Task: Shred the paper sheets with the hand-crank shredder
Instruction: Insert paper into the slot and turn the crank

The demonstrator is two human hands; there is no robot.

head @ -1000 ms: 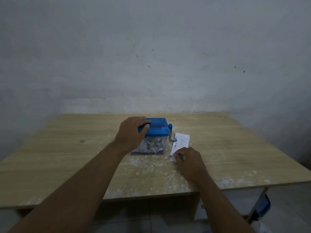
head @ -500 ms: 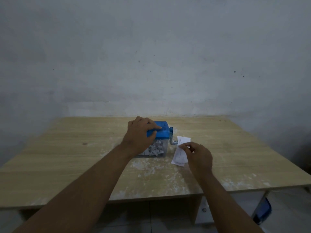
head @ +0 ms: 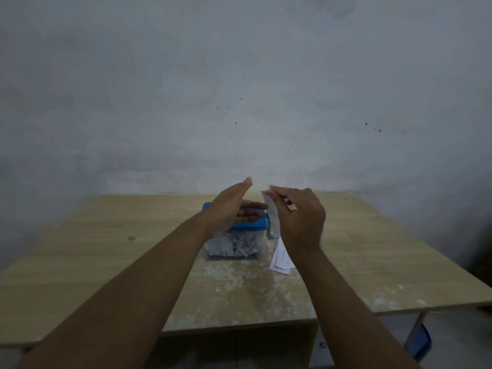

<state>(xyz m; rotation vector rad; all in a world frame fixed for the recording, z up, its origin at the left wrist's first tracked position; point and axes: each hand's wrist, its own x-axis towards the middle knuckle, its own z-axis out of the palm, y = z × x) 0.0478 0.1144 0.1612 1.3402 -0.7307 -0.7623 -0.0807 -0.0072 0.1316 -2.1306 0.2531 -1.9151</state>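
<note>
The hand-crank shredder (head: 239, 237) stands mid-table: a blue lid over a clear bin full of white shreds. My left hand (head: 234, 206) hovers over the lid with straight fingers reaching toward the paper. My right hand (head: 299, 215) pinches a narrow white paper strip (head: 273, 217) by its top end, so that it hangs to the right of the shredder, hiding the crank. More white paper sheets (head: 281, 261) lie flat on the wood by my right wrist.
The wooden table (head: 106, 249) carries whitish worn patches in front of the shredder. A grey wall rises right behind it. A blue object (head: 419, 342) sits low beyond the table's right front corner.
My right hand lifted one paper strip off the table up to lid height. My left hand let go of the shredder lid and opened, rising toward the strip.
</note>
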